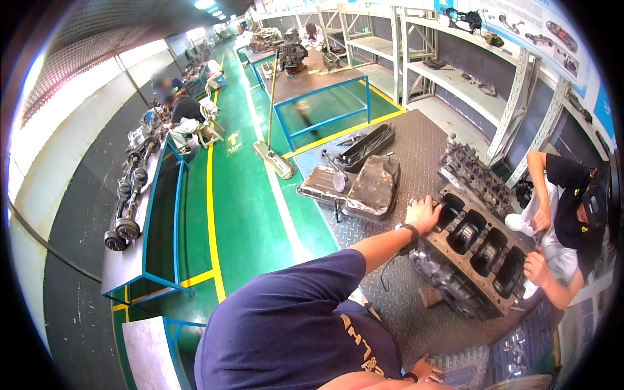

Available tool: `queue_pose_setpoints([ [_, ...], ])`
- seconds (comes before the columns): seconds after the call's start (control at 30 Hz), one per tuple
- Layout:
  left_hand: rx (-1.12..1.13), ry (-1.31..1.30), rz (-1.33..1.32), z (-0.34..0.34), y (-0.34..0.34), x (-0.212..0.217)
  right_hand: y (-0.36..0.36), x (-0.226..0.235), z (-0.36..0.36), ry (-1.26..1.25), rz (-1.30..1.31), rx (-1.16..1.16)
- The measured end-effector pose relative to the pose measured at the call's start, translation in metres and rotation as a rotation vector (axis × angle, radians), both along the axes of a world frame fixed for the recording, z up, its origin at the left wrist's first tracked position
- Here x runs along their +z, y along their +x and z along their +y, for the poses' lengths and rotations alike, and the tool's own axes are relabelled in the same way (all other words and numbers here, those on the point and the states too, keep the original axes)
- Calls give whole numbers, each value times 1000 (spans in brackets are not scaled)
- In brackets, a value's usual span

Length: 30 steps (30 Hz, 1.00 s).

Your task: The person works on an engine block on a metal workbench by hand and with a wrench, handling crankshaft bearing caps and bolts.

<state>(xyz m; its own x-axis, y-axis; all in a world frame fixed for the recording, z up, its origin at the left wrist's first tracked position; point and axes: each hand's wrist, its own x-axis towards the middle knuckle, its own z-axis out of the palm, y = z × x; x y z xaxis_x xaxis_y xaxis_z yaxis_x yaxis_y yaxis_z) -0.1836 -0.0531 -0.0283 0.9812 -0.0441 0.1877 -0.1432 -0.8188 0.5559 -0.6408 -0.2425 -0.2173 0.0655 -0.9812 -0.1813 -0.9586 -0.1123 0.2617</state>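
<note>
My left hand (424, 214), with a dark watch at the wrist, rests on the near left corner of an engine block (473, 255). Its fingers lie stretched over the edge and hold no loose thing. The block shows a row of large dark openings on top. Low in the picture, my right hand (426, 370) lies by a grey plastic tool tray (461, 365), fingers apart and nothing in them. Across the block, a co-worker's hand (536, 268) is at its far end; the other hand (539, 218) hangs near it.
A cylinder head (474, 172) lies beyond the block. Left of it on the steel-plate table (419, 140) are an oil pan (367, 188) and a long black tray (365, 148). A mop (273, 159) stands on the green floor. Metal shelves (468, 91) line the back.
</note>
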Motion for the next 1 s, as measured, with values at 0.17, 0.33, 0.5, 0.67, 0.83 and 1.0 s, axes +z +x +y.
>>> queue_pose_setpoints([
  [0.17, 13, -5, 37, 9, -5, 6, 5, -7, -2, 11, -9, 21],
  [0.33, 46, 11, -29, 15, -4, 0, 11, -6, 2, 15, -30, 18],
  [0.5, -159, 62, -20, 2, -22, 42, 3, -16, -2, 7, -50, -55],
  [0.67, -13, -13, 61, 2, -9, 18, 2, -20, -1, 19, -71, -47],
  [0.83, -20, -15, 18, -2, -5, 10, 1, -26, -1, 30, -93, -62],
  [1.0, -21, -12, 18, 0, -4, 9, 0, -31, -3, 39, -109, -64],
])
